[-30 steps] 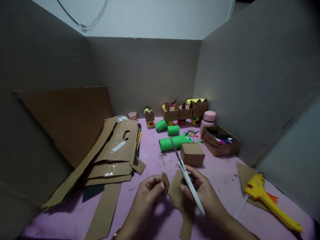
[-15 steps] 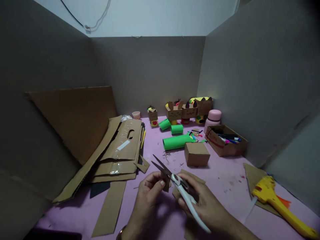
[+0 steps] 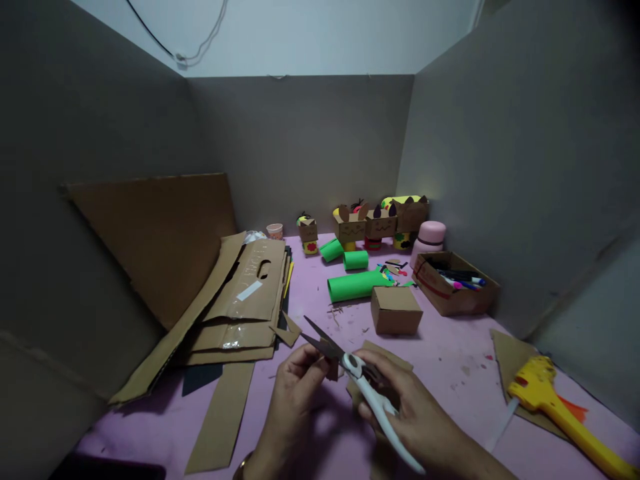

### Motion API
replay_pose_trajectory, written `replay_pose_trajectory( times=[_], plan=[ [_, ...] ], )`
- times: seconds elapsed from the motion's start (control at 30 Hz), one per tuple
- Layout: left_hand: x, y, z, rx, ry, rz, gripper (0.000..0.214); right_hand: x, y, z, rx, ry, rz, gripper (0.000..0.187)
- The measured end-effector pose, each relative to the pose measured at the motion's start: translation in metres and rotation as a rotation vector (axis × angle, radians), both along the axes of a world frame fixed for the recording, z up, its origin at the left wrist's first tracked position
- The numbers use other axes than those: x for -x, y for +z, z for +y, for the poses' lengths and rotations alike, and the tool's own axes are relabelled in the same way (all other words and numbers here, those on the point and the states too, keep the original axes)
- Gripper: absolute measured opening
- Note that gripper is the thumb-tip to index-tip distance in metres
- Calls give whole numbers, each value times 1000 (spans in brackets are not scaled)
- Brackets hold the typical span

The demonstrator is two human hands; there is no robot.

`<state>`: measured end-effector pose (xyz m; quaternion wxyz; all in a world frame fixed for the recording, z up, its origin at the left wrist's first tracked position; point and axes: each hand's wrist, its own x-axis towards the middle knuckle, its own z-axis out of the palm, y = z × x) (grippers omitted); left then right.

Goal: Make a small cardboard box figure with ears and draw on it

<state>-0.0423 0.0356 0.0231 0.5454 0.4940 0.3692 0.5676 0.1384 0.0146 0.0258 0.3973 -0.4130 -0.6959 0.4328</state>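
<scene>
Grey panels (image 3: 295, 140) wall in your pink tabletop (image 3: 440, 353) on three sides. From the head view, your left hand (image 3: 297, 390) pinches a small cardboard piece (image 3: 333, 371) between thumb and fingers, low and near the middle of the table. Your right hand (image 3: 400, 393) is wrapped around the white-handled scissors (image 3: 367, 392); their blades stand apart, pointing up and left across your left fingertips. You can't tell whether the piece lies between them. Partly hidden behind your right hand is a larger cardboard cutout (image 3: 387, 355). Just beyond sits a closed cardboard box (image 3: 397, 312), with a green tube (image 3: 353, 287) beside it. To your left lies flattened cardboard (image 3: 255, 303); to your right, a yellow glue gun (image 3: 540, 387).
</scene>
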Motion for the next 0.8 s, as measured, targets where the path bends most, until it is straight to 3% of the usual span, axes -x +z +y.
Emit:
replay_pose_trajectory(
  times=[0.8],
  plan=[
    [-3,-1,0,80,-22,-137,9,1,-11,1,66,-56,126,47]
  ],
)
